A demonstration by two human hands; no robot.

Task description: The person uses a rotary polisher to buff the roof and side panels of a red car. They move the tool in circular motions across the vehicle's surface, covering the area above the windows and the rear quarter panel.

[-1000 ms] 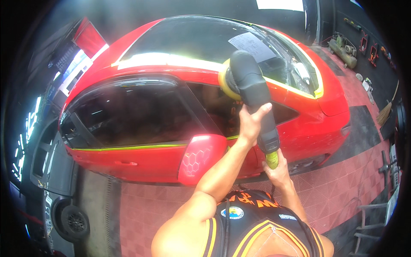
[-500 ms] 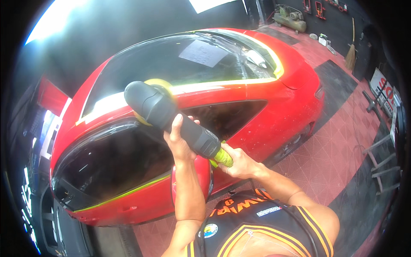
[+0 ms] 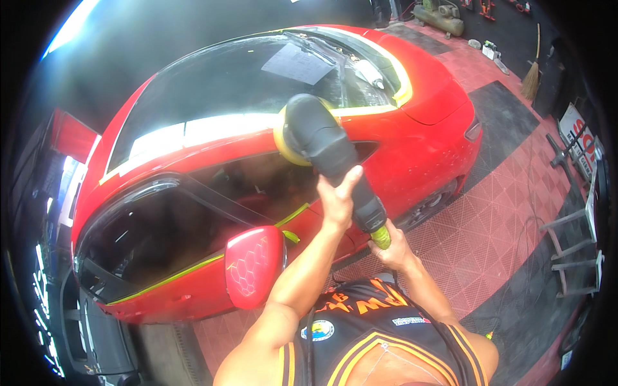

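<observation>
Upper middle of frame: black polisher (image 3: 327, 149), slanting from upper left down to lower right, its rounded head end uppermost. Yellow pad (image 3: 287, 139) shows along the left side of the head, in line with the red roof edge of the car (image 3: 418, 145); whether pad and paint touch, cannot tell.

Left grip (image 3: 336, 204), centre of frame: closed around the mid-body of the polisher from below and left, thumb lying up along the casing. Polisher head sits above and left of this grip, rear end below and right.

Right grip (image 3: 394, 249), right of and below the left: wrapped about the rear end, by the yellow-green wrapping (image 3: 381, 238). Whole tool body extends up and left from here. Exact finger placement underneath, hidden.

Yellow tape (image 3: 368, 110) borders the windshield, upper right of the tool. White bottle (image 3: 369, 73) there too, above the head. Red side mirror (image 3: 248, 270), honeycomb-patterned, lower left of centre, left of the left forearm. Red tiled floor (image 3: 476, 241), right of frame. Broom (image 3: 530, 82), upper right, by the dark wall.
</observation>
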